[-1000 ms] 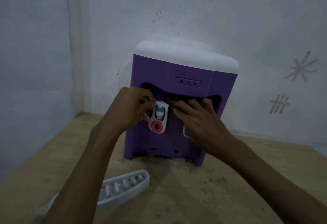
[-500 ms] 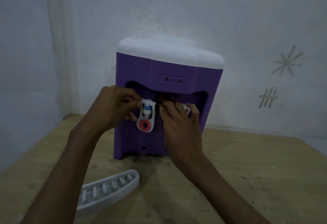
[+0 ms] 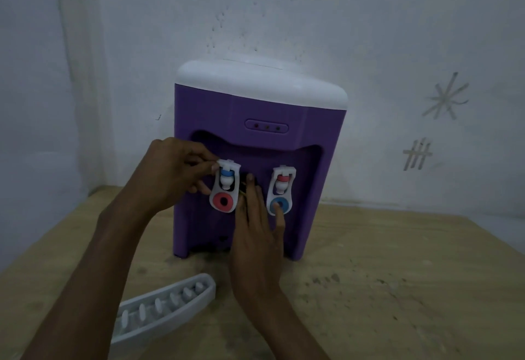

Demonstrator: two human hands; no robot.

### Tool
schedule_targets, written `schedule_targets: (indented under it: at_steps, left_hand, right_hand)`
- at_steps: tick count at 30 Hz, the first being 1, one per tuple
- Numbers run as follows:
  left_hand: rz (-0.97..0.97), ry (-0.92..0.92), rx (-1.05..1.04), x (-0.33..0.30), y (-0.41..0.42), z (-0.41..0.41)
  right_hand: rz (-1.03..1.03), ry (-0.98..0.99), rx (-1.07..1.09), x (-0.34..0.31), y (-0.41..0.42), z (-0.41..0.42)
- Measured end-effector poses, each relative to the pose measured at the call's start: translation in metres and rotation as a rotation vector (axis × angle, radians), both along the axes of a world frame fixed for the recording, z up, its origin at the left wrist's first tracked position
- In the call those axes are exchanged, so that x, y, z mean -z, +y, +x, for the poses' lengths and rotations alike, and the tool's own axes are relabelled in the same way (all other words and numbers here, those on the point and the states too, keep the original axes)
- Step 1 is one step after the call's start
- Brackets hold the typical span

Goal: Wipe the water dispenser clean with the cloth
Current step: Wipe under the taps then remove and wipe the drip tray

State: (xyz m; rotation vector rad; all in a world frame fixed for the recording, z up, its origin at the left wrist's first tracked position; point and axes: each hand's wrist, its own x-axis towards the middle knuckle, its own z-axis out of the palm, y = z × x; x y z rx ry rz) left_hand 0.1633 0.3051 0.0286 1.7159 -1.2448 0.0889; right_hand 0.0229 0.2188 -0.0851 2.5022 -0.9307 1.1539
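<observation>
A purple water dispenser [image 3: 261, 109] with a white top stands on a wooden table against the wall. In its front recess hang two white taps. My left hand [image 3: 170, 172] pinches the top of the left tap [image 3: 224, 200], which has a red ring. My right hand [image 3: 255, 234] lies flat with straight fingers between the taps, pressing a small dark scrap, apparently the cloth [image 3: 243, 189], against the recess. Most of the cloth is hidden under my fingers. My thumb touches the blue ring of the right tap [image 3: 281, 189].
A white drip tray [image 3: 164, 308] lies loose on the table [image 3: 397, 288] at the front left of the dispenser. The tabletop is dusty and speckled. The wall stands close behind, with a corner at the left.
My right hand has slid down from the top of the recess to between the taps, uncovering the right tap. My left hand stays on the left tap.
</observation>
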Motion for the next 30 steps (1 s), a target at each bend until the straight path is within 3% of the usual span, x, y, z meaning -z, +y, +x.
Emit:
schedule_targets:
  at_steps: [9,15,22,27,30]
  left_hand:
    - [-0.004,-0.004,-0.004,0.0,0.001,0.002]
    - [0.016,-0.025,-0.007,0.001,0.002,0.001]
    - [0.022,-0.044,-0.013,-0.004,0.005,-0.003]
    - [0.043,-0.022,-0.014,-0.006,0.006,-0.003]
    - [0.04,0.002,-0.005,-0.004,0.005,-0.003]
  right_hand:
    - [-0.028,0.043,-0.033,0.039,-0.009,0.004]
    - [0.034,-0.191,-0.022,0.026,-0.003,0.018]
    - [0.03,-0.088,-0.115,0.046,-0.008,0.012]
    - [0.012,-0.22,-0.163,0.029,-0.018,0.014]
    - [0.015,-0.168,-0.156,0.032,-0.016,0.017]
